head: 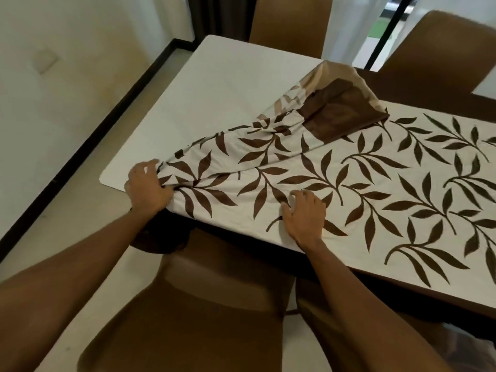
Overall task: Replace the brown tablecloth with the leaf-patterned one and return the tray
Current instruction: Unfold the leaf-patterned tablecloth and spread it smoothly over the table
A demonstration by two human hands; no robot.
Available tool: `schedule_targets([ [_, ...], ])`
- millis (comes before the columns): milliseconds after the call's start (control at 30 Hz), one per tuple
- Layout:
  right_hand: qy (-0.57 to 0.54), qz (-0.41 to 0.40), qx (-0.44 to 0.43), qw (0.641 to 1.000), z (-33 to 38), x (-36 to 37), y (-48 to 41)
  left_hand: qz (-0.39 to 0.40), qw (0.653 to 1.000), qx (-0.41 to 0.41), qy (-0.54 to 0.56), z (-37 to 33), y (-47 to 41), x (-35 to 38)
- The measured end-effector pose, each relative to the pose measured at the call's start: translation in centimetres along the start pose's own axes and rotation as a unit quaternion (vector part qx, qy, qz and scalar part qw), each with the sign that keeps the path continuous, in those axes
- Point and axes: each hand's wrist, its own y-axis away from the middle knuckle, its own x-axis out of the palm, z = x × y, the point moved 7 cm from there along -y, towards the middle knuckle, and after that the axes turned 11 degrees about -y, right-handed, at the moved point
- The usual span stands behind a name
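Now our left hand [149, 187] grips the leaf cloth [375, 183]. Our right hand [303, 214] presses on it, fingers spread.

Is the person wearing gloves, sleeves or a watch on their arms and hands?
No. Both the left hand and the right hand are bare, with no gloves, rings or watch showing. Both forearms are bare too; no sleeve reaches into view.

The person is working bare-armed: left forearm [80, 264] and right forearm [362, 304] are showing uncovered, likewise the left hand [146, 187] and right hand [303, 218].
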Motion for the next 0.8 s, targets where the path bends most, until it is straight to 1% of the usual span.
schedule_targets([
  [67,-0.015,0.026,-0.015,0.999,2.2,1.6,0.1,-0.02,0.986,0.161,-0.027,-4.2,1.3,-0.1],
  [133,-0.001,0.063,-0.021,0.998,3.6,3.6,0.5,0.005,0.962,0.27,-0.043,-8.0,3.0,1.0],
  [167,0.012,0.079,-0.022,0.997,3.9,4.5,0.8,0.034,0.949,0.306,-0.061,-9.5,3.8,2.0],
  [200,0.018,0.083,-0.02,0.996,3.8,5.2,1.1,0.079,0.94,0.32,-0.081,-10.4,4.3,3.4],
  [233,0.019,0.076,-0.017,0.997,3.5,5.6,1.4,0.13,0.937,0.308,-0.098,-10.7,4.5,4.9],
  [300,0.016,0.051,-0.017,0.998,2.9,5.8,1.7,0.192,0.943,0.245,-0.117,-10.0,3.8,7.1],
  [333,0.019,0.041,-0.026,0.999,2.9,5.7,1.8,0.201,0.946,0.224,-0.12,-9.4,3.2,7.3],
  [367,0.019,0.034,-0.028,0.999,2.8,5.9,1.8,0.205,0.945,0.219,-0.127,-9.0,2.6,7.5],
  [433,0.025,0.027,-0.037,0.999,3.0,6.0,1.5,0.201,0.945,0.217,-0.14,-7.9,1.1,7.2],
  [467,0.02,0.026,-0.024,0.999,2.6,6.1,1.8,0.205,0.941,0.226,-0.149,-7.7,0.5,7.1],
  [567,0.02,0.029,-0.021,0.999,2.7,5.9,1.9,0.165,0.949,0.23,-0.137,-6.1,-1.8,4.9],
  [667,0.014,0.022,0.011,1.0,3.4,5.5,1.0,0.068,0.95,0.267,-0.147,-6.1,-3.3,2.2],
  [733,-0.007,-0.006,0.044,0.999,4.8,5.2,-0.2,0.021,0.93,0.326,-0.169,-7.0,-3.9,1.2],
  [800,-0.045,-0.037,0.055,0.997,7.0,5.4,-1.7,-0.007,0.892,0.406,-0.198,-8.2,-3.9,1.5],
])
